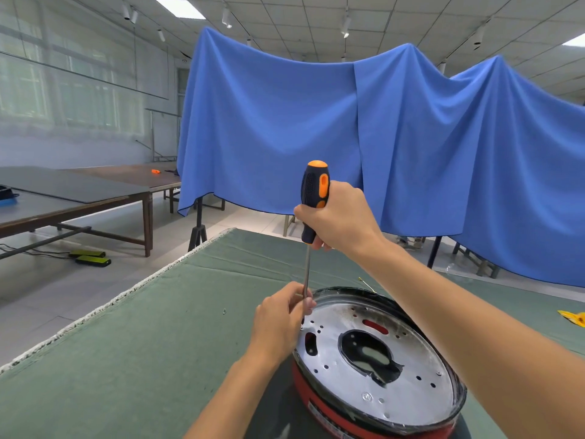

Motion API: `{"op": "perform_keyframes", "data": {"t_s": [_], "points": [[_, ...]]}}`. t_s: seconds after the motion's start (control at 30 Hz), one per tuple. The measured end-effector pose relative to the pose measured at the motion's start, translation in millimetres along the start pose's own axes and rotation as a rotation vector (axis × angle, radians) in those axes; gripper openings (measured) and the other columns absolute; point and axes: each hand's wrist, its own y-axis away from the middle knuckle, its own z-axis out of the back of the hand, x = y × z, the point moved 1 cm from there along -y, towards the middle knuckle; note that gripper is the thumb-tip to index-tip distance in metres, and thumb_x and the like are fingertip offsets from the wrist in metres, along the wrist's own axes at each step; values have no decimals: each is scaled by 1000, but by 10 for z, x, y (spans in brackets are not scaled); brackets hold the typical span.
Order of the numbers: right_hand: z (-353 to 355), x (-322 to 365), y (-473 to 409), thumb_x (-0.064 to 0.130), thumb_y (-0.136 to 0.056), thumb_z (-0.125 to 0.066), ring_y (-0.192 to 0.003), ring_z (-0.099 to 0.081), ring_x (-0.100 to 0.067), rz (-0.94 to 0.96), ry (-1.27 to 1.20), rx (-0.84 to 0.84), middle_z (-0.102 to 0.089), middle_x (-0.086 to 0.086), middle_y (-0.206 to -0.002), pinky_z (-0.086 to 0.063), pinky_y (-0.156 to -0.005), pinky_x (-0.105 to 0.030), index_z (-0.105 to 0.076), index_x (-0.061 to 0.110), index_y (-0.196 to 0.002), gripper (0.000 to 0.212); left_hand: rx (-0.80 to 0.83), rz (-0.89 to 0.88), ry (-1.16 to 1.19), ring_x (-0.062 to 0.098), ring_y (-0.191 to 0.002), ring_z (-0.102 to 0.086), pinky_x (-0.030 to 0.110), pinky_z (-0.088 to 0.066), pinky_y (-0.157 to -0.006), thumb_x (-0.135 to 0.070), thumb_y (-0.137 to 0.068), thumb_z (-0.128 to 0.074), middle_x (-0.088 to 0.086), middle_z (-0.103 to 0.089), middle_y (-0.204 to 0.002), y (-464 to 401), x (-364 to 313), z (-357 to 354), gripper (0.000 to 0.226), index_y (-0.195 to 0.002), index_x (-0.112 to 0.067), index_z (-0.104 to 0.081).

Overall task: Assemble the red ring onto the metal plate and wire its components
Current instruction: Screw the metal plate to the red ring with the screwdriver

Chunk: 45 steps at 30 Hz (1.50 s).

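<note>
The round metal plate [414, 388], silvery with several holes and a large dark cut-out in its middle, lies on top of the red ring [319, 403] on the green table cover. My right hand [340, 217] grips the black and orange handle of a screwdriver [313, 198] held upright. Its thin shaft runs down to the plate's far left rim. My left hand [280, 318] pinches the lower end of the shaft there, and its fingers hide the tip and whatever is under it.
A small screw [224, 311] lies on the green cover [152, 337] left of the hands. A yellow scrap [574, 318] sits at the right edge. A thin wire end [364, 282] sticks up behind the plate. Blue cloth hangs behind the table; other tables stand at left.
</note>
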Motion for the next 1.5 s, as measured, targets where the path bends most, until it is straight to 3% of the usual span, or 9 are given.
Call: {"op": "perform_keyframes", "data": {"t_s": [0.2,0.33,0.43,0.57,0.8,1.03,1.23,1.37,1.5], "points": [[113,-26,156,22,-80,-65,-52,-62,-22,150,41,-255,-61,-8,-58,-53,-55,-40,-48,6,-73,25,-52,-43,61,-9,-94,-58,21,-52,-78,-25,-87,-66,-23,-64,-101,43,13,15,19,-105,-32,-63],[96,-170,355,28,-80,-71,-56,-47,-20,284,155,-352,-50,8,-57,-40,-54,-29,-52,16,-83,22,-107,-2,79,-9,-90,-56,11,-43,-71,-22,-87,-65,-20,-63,-101,39,70,24,19,-104,-30,-63],[-51,-399,573,15,-80,-69,-68,-51,-13,296,150,-253,-58,13,-75,-41,-60,-22,-58,24,-94,21,-149,47,136,-4,-81,-60,14,-48,-72,-20,-88,-63,-13,-68,-89,22,105,38,10,-90,-29,-66],[-262,-748,791,2,-82,-61,-73,-58,-27,243,250,-102,-62,6,-103,-47,-63,-36,-59,20,-103,28,-196,159,130,15,-76,-65,42,-54,-68,-14,-87,-59,-7,-70,-76,18,210,124,19,-77,-29,-64],[-499,-1054,813,-3,-83,-50,-80,-42,-16,201,467,207,-48,6,-119,-33,-60,-27,-49,20,-116,40,-266,367,-188,21,-86,-63,32,-49,-75,-17,-85,-58,-6,-67,-82,35,564,460,15,-78,-30,-62],[-647,-1077,809,-1,-86,-48,-80,-40,-20,193,541,271,-46,3,-119,-29,-58,-29,-43,20,-117,38,-278,506,-572,25,-110,-57,35,-41,-86,-32,-93,-55,2,-59,-120,-120,799,581,30,-121,-20,-58],[-666,-1124,813,-3,-84,-49,-79,-39,-21,193,522,270,-46,2,-118,-29,-57,-29,-44,20,-117,41,-269,511,-776,31,-92,-64,29,-37,-68,-26,-92,-55,5,-65,-102,-233,853,534,16,-91,-21,-70],[-676,-1138,788,1,-84,-52,-79,-44,-21,181,401,226,-49,4,-116,-33,-58,-29,-49,20,-115,36,-337,487,-532,29,-82,-62,29,-38,-65,-23,-87,-60,0,-65,-80,-221,838,563,13,-77,-22,-68],[-609,-1133,756,-1,-83,-60,-87,-57,-19,160,28,118,-59,4,-105,-48,-74,-32,-59,17,-105,29,-412,578,358,18,-41,-53,25,-46,-40,-3,-88,-56,10,-61,-65,-192,679,541,14,-75,-3,-62]]}}
